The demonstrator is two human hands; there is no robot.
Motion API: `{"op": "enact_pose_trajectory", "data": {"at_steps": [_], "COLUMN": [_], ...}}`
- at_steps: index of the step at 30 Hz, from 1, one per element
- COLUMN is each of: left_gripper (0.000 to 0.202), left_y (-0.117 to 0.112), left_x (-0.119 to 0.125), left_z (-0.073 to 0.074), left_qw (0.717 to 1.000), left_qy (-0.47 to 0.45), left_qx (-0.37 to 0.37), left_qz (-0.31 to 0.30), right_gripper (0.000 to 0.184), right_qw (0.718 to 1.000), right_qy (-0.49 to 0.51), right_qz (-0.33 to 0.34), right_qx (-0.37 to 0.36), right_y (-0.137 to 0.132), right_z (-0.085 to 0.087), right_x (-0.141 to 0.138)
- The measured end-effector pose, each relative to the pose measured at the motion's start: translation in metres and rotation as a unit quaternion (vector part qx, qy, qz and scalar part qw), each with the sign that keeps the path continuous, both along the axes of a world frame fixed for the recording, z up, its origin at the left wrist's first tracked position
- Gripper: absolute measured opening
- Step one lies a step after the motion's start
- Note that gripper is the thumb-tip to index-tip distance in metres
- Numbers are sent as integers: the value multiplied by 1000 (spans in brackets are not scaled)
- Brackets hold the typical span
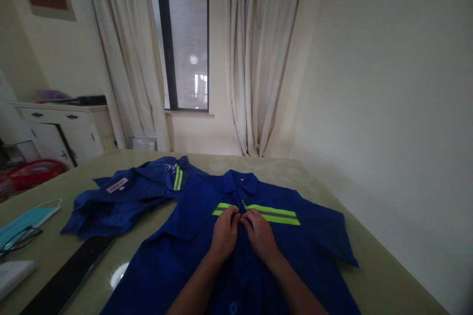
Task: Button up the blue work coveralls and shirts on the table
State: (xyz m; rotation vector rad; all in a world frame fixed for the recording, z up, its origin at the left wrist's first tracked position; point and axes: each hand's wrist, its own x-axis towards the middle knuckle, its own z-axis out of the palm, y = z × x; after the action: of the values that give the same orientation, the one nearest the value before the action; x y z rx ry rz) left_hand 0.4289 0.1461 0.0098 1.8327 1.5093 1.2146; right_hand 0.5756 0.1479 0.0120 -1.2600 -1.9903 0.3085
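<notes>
Blue work shirt (185, 256) lies front-up and spread flat at the near middle of the counter (373, 275), with its collar (240, 182) toward 12 o'clock and its sleeves out to each side. Spread this way, its front opening lies right under both hands.

At 9 o'clock, well clear of the cloth, are a face mask (27, 219) and a pair of glasses (16, 241). A black strip (70, 275) lies at about 8 o'clock, just beside the shirt's sleeve. At 10 o'clock a second blue shirt (125, 199) sits loosely bunched, its edge touching the spread one.

The left hand (224, 234) and right hand (260, 236) meet knuckle to knuckle on the front opening, just below the yellow reflective stripe (275, 214). The fingers of both are curled down and pinching the cloth edges together, likely so the two front panels stay lined up. A button (232, 307) shows lower down at 6 o'clock, between the forearms.
</notes>
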Motion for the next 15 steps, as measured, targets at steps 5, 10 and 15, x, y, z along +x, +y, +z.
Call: {"op": "enact_pose_trajectory", "data": {"at_steps": [5,10,15], "left_gripper": [15,18,22], "left_y": [-1,2,6], "left_x": [0,-1,-1], "left_z": [3,4,2], "left_qw": [1000,999,997], "left_qy": [-9,-46,-75], "left_qx": [-4,-7,-18], "left_qz": [3,8,32], "right_gripper": [23,21,20], "right_qw": [1000,1000,999], "right_qy": [5,9,0], "right_qz": [4,19,37], "right_qx": [-9,-15,-7], "right_y": [2,7,14], "right_z": [0,3,4], "right_x": [1,1,2]}}
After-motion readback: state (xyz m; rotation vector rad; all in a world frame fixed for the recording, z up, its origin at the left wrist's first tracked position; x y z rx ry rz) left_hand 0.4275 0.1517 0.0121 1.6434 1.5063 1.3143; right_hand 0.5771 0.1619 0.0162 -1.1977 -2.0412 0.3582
